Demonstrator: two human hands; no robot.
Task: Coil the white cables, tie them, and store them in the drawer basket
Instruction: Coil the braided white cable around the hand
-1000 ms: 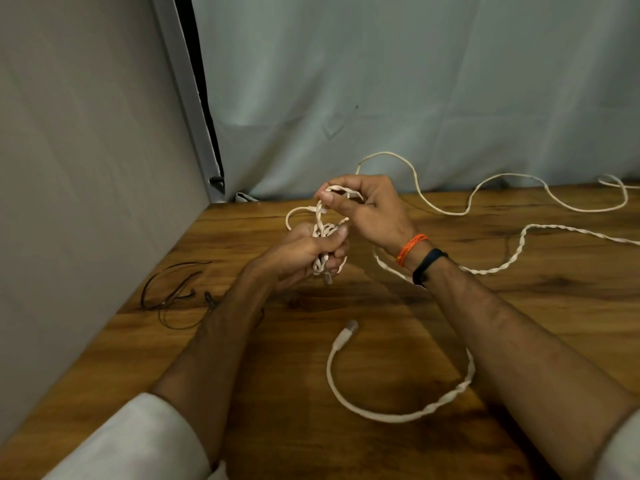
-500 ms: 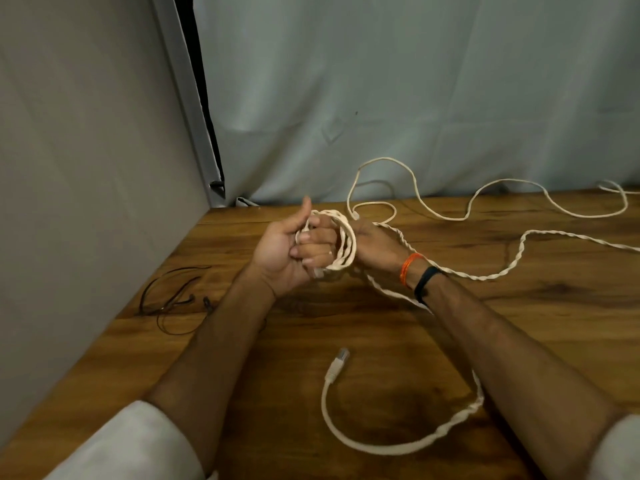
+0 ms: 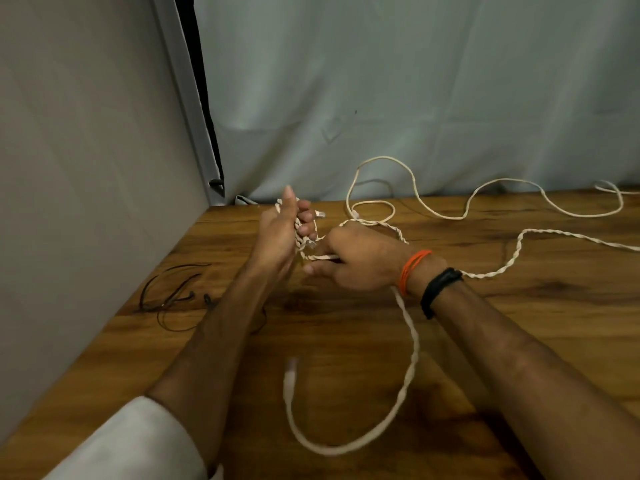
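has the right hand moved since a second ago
Yes. The right hand has come down from above the coil at the left hand and now sits lower, nearer the table, beside it.

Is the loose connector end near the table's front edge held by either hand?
No, the connector end lies free on the table, apart from both hands.

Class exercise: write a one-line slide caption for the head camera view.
Left hand grips coiled white cable while right hand feeds twisted slack across the wooden table.

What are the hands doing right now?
Left hand: fingers curled round the coiled white cable.
Right hand: pinching the same cable's loose strand.
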